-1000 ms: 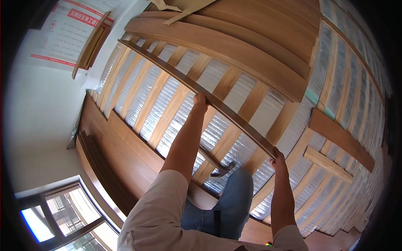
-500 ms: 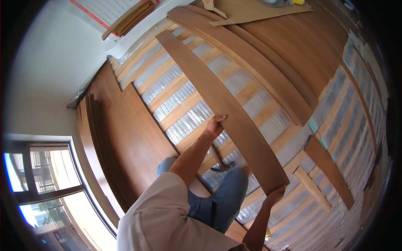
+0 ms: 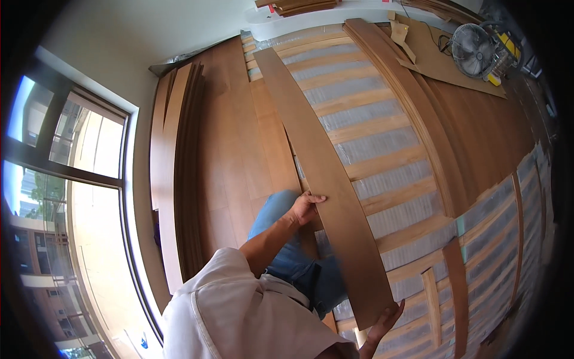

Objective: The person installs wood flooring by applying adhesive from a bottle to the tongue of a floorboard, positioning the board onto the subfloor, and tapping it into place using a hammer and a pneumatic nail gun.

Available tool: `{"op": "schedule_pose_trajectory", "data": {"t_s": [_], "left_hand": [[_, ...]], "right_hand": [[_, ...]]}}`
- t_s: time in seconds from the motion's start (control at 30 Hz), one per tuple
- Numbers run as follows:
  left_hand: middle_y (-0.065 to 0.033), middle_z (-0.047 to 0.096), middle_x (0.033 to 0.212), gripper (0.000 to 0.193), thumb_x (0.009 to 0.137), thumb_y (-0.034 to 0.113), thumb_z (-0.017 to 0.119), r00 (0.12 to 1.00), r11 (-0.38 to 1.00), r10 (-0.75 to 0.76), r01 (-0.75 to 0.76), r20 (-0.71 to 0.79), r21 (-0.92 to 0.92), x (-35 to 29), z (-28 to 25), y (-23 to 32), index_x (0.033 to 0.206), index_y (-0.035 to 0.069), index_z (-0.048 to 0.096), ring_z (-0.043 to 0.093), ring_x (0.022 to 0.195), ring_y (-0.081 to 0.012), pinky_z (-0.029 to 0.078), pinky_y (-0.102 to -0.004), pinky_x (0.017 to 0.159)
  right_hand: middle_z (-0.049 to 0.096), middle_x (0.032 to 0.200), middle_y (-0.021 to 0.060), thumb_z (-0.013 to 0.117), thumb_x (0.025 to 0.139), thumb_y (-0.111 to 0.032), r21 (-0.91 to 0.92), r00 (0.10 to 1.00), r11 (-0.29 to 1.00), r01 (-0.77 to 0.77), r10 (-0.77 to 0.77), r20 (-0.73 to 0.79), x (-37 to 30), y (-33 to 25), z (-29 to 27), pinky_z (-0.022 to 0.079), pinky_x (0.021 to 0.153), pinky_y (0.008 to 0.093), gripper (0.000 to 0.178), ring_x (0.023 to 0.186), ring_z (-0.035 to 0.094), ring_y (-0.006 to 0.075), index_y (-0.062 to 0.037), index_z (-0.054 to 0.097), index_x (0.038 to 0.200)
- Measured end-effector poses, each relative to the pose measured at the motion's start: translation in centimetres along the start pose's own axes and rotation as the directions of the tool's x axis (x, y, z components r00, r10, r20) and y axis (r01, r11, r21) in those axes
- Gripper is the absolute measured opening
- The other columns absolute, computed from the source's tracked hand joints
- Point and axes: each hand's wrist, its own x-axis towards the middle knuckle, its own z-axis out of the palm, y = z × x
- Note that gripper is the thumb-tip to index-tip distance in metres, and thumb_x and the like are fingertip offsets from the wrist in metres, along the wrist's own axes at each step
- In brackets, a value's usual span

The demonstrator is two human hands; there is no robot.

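A long brown floorboard lies slantwise across the middle of the view, held up over the wooden battens. My left hand grips its left edge, thumb on top and fingers underneath. At the near end my right hand holds the right corner, its fingers partly hidden below the board. Close to the board's left side runs the edge of the laid floorboards. Silvery foil underlay shows between the battens.
A stack of floorboards lies left, by the window. More boards are stacked right of the battens. A fan stands on cardboard at the far right. A short brown board lies near right.
The view has swung round. The board, still in both hands, has moved left toward the laid floorboards and now covers the place where a hammer showed beside my knee.
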Motion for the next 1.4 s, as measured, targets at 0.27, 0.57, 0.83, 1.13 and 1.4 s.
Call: {"op": "schedule_pose_trajectory", "data": {"t_s": [0.27, 0.57, 0.83, 1.13, 1.4], "left_hand": [[-0.0116, 0.064, 0.107, 0.034, 0.078, 0.015, 0.065, 0.969, 0.976, 0.216, -0.214, -0.118, 0.032, -4.2, -5.6, 13.9, 0.108, -0.002, 0.062, 0.058, 0.105, -0.0243, 0.041, -0.038, 0.098], [-0.0132, 0.063, 0.107, 0.034, 0.079, 0.018, 0.063, 0.921, 0.929, 0.349, -0.364, -0.172, -0.065, -5.6, -11.2, 21.6, 0.107, -0.001, 0.06, 0.059, 0.1, -0.0263, 0.046, -0.039, 0.092], [-0.0124, 0.055, 0.126, 0.061, 0.09, 0.053, 0.049, 0.909, 0.814, 0.409, -0.405, -0.084, -0.416, -15.2, -10.9, 20.7, 0.126, 0.003, 0.05, 0.052, 0.116, -0.0265, 0.043, -0.0413, 0.097], [-0.0115, 0.052, 0.132, 0.069, 0.091, 0.06, 0.04, 0.693, 0.637, 0.438, -0.689, -0.573, -0.347, -42.5, -12.6, -1.0, 0.131, 0.004, 0.047, 0.05, 0.12, -0.0277, 0.04, -0.0417, 0.101], [-0.0107, 0.05, 0.135, 0.06, 0.094, 0.053, 0.044, 0.296, 0.187, 0.173, -0.946, -0.939, -0.264, -47.7, -20.7, -6.8, 0.129, 0.005, 0.048, 0.046, 0.124, -0.0299, 0.034, -0.0438, 0.108]], "right_hand": [[0.053, 0.113, 0.0125, 0.05, 0.095, -0.025, 0.089, 0.985, 0.996, -0.005, -0.011, 0.169, -4.5, -8.3, 11.0, 0.04, 0.093, 0.035, 0.035, 0.103, 0.05, 0.0211, -0.0007, 0.045, 0.119], [0.052, 0.114, 0.0132, 0.056, 0.092, -0.015, 0.241, 0.951, 0.964, 0.109, -0.172, 0.256, -8.9, -12.7, 19.4, 0.041, 0.091, 0.0337, 0.032, 0.1, 0.051, 0.0189, 0.0003, 0.044, 0.117], [0.053, 0.127, 0.015, 0.06, 0.084, -0.007, 0.128, 0.458, 0.85, -0.511, 0.144, 0.877, -12.6, -19.7, 19.7, 0.04, 0.1, 0.035, 0.057, 0.116, 0.053, 0.024, 0.0047, 0.037, 0.134], [0.052, 0.125, 0.0124, 0.054, 0.09, -0.017, -0.428, -0.445, 0.802, -0.416, 0.231, 0.865, -21.9, -18.0, 31.6, 0.042, 0.1, 0.0403, 0.049, 0.117, 0.052, 0.024, 0.0018, 0.039, 0.132], [0.065, 0.104, 0.0186, 0.059, 0.091, -0.031, -0.339, -0.471, 0.817, 0.466, 0.553, 0.687, -24.4, -11.0, 42.8, 0.054, 0.08, 0.0377, 0.045, 0.093, 0.067, 0.0265, 0.0059, 0.055, 0.117]]}}
